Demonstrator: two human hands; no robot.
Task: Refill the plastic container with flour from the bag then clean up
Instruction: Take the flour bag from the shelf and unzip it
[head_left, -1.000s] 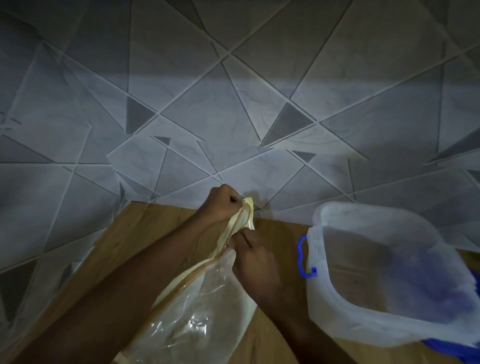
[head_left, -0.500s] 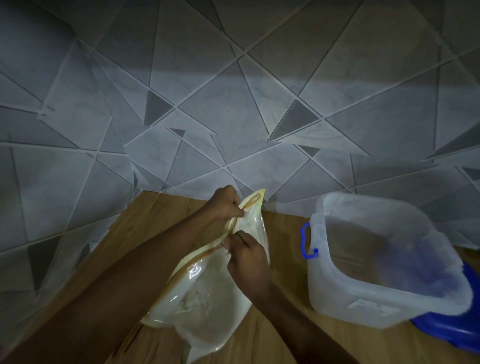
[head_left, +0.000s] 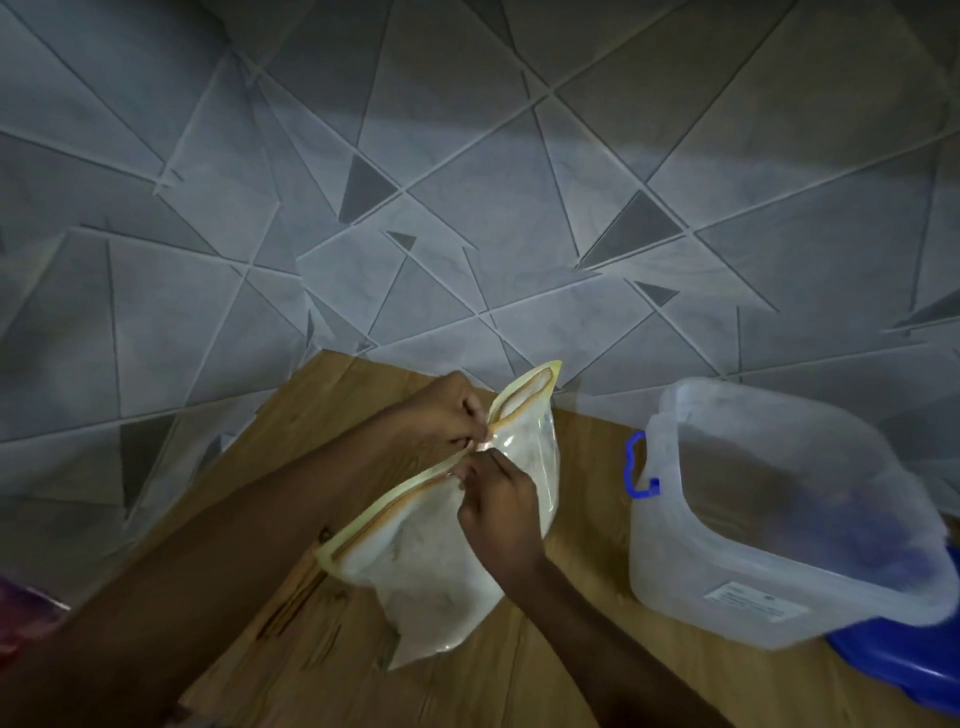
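Observation:
A clear zip bag of white flour (head_left: 441, 571) with a yellowish seal strip stands on the wooden table (head_left: 587, 525) in the middle of the head view. My left hand (head_left: 447, 410) pinches one side of the bag's top seam. My right hand (head_left: 498, 504) pinches the opposite side of the seam, just below the left. The far end of the seal gapes a little. To the right stands an open, translucent plastic container (head_left: 779, 582) with a blue handle clip (head_left: 636, 467); what is inside it is too dim to tell.
A blue lid (head_left: 904, 670) lies under the container's near right corner. A grey wall with a triangle pattern (head_left: 467, 182) rises right behind the table. A reddish object (head_left: 21, 608) shows at the left edge.
The view has dropped and shifted, so more of the bag and table show. Both hands have slid slightly along the seam, and the far end of the seal has opened a little.

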